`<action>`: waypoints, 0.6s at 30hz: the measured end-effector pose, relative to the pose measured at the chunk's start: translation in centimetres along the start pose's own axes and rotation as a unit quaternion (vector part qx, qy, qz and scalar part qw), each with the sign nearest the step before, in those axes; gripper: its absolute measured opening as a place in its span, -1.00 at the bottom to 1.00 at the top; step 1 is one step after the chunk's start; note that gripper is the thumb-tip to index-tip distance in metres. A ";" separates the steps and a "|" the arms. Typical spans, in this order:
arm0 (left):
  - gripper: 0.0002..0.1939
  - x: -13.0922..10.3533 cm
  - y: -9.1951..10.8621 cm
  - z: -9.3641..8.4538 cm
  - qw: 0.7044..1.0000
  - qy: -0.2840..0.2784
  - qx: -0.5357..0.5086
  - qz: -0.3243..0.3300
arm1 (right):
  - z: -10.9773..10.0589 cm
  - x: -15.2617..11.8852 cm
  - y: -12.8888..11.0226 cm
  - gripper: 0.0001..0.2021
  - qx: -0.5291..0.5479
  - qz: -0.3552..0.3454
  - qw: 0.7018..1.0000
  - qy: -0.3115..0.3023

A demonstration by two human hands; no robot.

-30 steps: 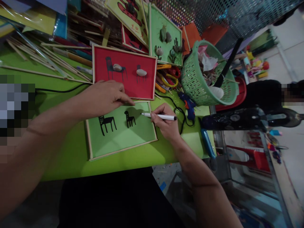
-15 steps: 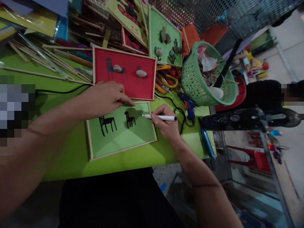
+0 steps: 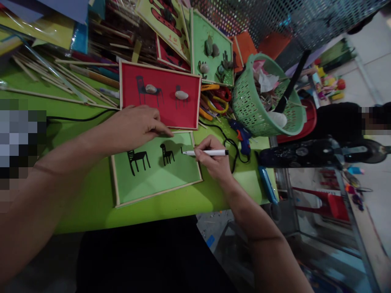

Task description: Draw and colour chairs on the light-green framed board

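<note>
Two black chairs point(image 3: 139, 155) look done on the green board point(image 3: 159, 183); third mark point(image 3: 181, 150) is barely a stroke. Right hand point(image 3: 214, 159) pinches the marker point(image 3: 215, 153), left hand point(image 3: 139, 127) is loosely open, holding nothing visible.

Craft workshop: this is looking like a place for handicraft; whether it is belonging to a home or a school, I cannot tell.
Green desk point(image 3: 91, 213): it is carrying the supplies.
Framed pictures point(image 3: 155, 181): they are spreading from seven o'clock round to twelve, some bearing stones point(image 3: 181, 95).
Wooden sticks point(image 3: 45, 95) and coloured sheets point(image 3: 62, 36): they are piling up at ten.
Scissors point(image 3: 224, 94): they are lying at one.
Green basket point(image 3: 247, 97): it is holding scraps point(image 3: 269, 81) at two.
Glue gun point(image 3: 243, 138): it is resting at three.
</note>
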State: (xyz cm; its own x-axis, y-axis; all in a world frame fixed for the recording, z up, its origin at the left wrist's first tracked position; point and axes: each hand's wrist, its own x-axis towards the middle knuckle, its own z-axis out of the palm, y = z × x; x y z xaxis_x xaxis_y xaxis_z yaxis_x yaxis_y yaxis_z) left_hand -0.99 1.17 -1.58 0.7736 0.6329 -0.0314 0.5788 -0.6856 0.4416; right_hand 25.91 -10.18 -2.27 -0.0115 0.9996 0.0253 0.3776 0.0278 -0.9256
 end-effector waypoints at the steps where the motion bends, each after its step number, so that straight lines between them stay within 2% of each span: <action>1: -0.51 0.0 -0.1 0.0 1.000 0.002 -0.001 0.002 | 0.0 0.0 -0.1 -0.81 0.004 -0.001 1.000 -0.002; 12: -0.52 0.0 -0.2 0.1 1.000 -0.007 0.004 -0.006 | 0.0 -0.1 0.0 -0.81 0.030 -0.013 0.999 -0.017; 18: -0.51 0.0 -0.1 0.1 1.000 -0.002 0.013 -0.004 | -0.1 -0.1 0.0 -0.79 0.029 0.002 0.999 -0.021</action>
State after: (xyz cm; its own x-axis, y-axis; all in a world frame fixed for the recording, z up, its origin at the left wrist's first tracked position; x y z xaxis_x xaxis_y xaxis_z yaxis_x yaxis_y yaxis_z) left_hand -1.01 1.18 -1.73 0.7700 0.6368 -0.0395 0.5914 -0.6892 0.4187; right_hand 26.03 -10.25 -2.23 -0.0490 0.9988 0.0063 0.3243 0.0218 -0.9457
